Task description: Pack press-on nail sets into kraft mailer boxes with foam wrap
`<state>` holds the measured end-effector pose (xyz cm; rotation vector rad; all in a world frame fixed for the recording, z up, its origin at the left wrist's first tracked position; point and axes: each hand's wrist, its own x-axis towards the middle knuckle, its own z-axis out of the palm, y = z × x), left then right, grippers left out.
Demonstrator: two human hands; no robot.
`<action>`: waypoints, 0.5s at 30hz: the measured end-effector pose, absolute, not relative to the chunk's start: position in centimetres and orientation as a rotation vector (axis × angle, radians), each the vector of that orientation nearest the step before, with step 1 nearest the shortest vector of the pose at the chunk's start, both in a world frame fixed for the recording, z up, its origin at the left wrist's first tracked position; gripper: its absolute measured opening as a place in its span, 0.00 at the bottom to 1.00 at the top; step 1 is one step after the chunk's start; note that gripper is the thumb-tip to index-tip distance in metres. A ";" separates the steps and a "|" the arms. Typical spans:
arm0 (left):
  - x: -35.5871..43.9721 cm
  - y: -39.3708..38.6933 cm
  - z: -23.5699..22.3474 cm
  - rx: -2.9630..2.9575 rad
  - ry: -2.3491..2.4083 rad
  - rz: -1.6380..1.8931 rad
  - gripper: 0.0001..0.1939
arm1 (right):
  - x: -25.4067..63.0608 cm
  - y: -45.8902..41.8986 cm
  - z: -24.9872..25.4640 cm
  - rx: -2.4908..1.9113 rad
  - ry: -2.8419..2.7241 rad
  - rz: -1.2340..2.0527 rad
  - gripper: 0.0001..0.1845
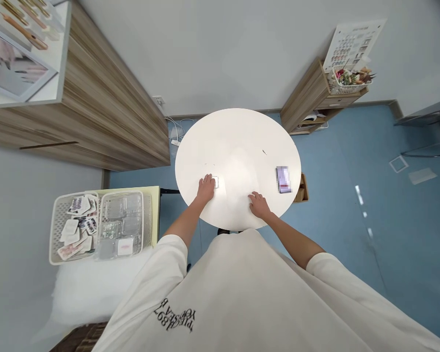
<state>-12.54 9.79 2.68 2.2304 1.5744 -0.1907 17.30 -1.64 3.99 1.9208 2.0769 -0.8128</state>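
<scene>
My left hand (206,188) is palm down on the left side of the white oval table (238,132). Its fingers close on the left edge of a small, flat, clear-and-white box (216,182), whose contents are too small to make out. Nearer the table's front, my right hand (259,205) rests on the surface with loosely bent fingers pointing left, and nothing shows in it. A purple pixelated rectangular object (284,179) lies to its right. A small dark sliver (264,152) is farther back on the tabletop.
On the left, a yellow-topped stand (155,215) carries a white basket (55,230) of nail cards and a clear divided organizer (121,225). A wood-grain cabinet (113,88) rises behind it. A small shelf unit (304,93) stands back right; cables (174,124) lie by the wall.
</scene>
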 end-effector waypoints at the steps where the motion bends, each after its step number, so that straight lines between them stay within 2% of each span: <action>1: -12.8 10.2 2.4 2.242 1.554 -0.207 0.33 | 17.3 -1.7 3.9 1.923 2.073 -0.804 0.27; 5: -13.0 11.1 2.0 2.272 1.504 -0.201 0.32 | 17.6 -2.3 3.8 1.924 2.068 -0.759 0.27; 9: -12.6 10.9 2.8 2.279 1.513 -0.151 0.28 | 17.8 -2.9 3.7 1.927 2.066 -0.746 0.26; 15: -7.5 8.4 4.0 2.327 1.356 0.009 0.25 | 18.2 -3.4 3.5 1.956 2.100 -0.750 0.25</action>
